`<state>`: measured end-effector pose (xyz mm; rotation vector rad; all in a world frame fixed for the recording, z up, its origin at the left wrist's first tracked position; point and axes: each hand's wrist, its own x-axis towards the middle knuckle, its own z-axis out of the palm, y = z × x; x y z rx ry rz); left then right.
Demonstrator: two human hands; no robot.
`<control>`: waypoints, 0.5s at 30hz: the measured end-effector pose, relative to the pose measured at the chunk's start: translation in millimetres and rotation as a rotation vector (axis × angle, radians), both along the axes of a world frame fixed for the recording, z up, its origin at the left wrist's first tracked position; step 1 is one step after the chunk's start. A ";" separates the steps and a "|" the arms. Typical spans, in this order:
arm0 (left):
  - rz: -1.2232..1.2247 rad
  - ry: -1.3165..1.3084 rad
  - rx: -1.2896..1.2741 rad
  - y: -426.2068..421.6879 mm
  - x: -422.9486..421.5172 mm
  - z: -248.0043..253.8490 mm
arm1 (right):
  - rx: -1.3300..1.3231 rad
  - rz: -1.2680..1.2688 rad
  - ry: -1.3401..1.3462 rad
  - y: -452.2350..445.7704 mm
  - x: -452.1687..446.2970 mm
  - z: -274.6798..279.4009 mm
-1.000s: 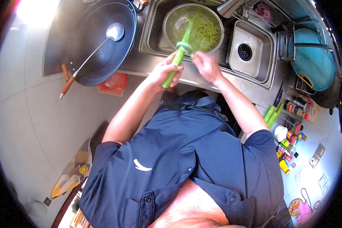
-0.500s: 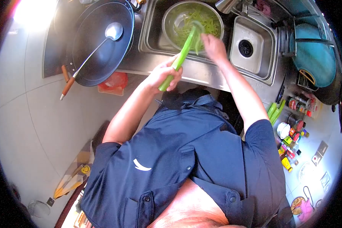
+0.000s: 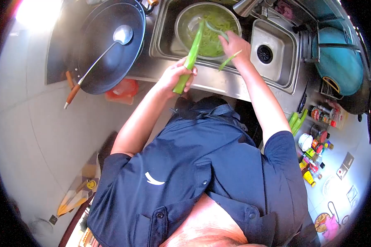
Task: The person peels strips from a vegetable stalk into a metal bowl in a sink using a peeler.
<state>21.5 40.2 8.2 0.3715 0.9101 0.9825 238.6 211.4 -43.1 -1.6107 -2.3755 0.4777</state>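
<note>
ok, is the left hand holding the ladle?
No, the left hand grips a green stalk, while the ladle rests in the wok.

Single head-worn, wide-angle view: we look forward and steeply down over the wearer's dark shirt (image 3: 185, 164), nearest us and filling the lower middle. The left hand (image 3: 178, 77) and right hand (image 3: 238, 46) lie farther off, before the sink (image 3: 162, 39) at the upper edge. We see black corners round the curved field.
</note>
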 end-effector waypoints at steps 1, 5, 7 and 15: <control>-0.008 -0.003 0.001 0.8 0.2 -0.1 | 0.087 0.014 -0.034 6.2 -2.7 1.2; 0.026 -0.083 -0.016 -0.9 2.2 -2.5 | 0.178 -0.031 -0.049 36.0 -14.6 0.7; 0.046 -0.151 -0.056 -6.1 -2.3 -7.2 | 0.179 0.074 -0.097 51.2 -21.6 -13.5; 0.055 -0.188 -0.066 -19.2 -6.7 -9.4 | 0.263 0.175 -0.338 72.3 -19.0 -24.2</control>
